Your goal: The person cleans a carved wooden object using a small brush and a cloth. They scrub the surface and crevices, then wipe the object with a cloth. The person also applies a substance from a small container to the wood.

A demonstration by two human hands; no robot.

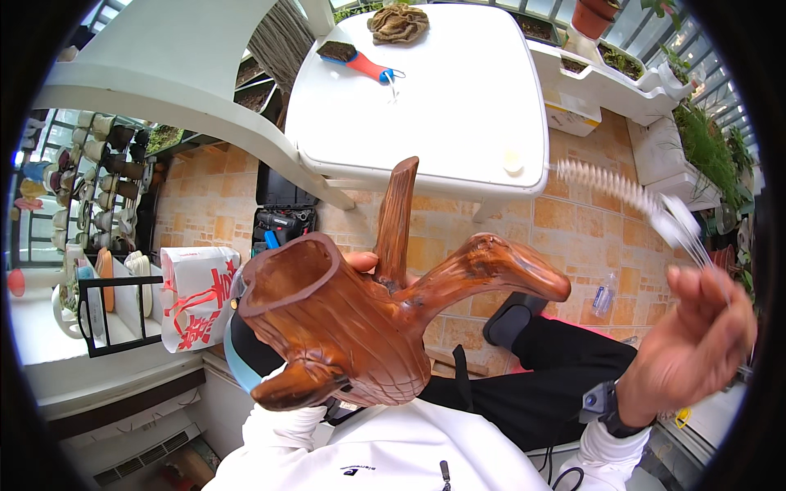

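A glossy brown stump-shaped vessel [362,344] with branch-like stubs is tilted in front of my chest, its hollow mouth facing up and to the left. My left hand [361,261] supports it from the far side; only fingertips show past the body, and the rest is hidden. At the right, raised and apart from the vessel, my right hand [694,337] grips the thin wire handle of a bottle brush [614,184]. The white spiral bristles point up and left, close to the corner of a white chair seat [424,123]. The brush is blurred.
On the seat lie a scrub brush [359,61] with a red and blue handle, a crumpled brown cloth [398,24] and a small pale round object [513,162]. An open tool case [285,215], a paper bag [199,301] and a clear bottle [604,296] stand or lie around me.
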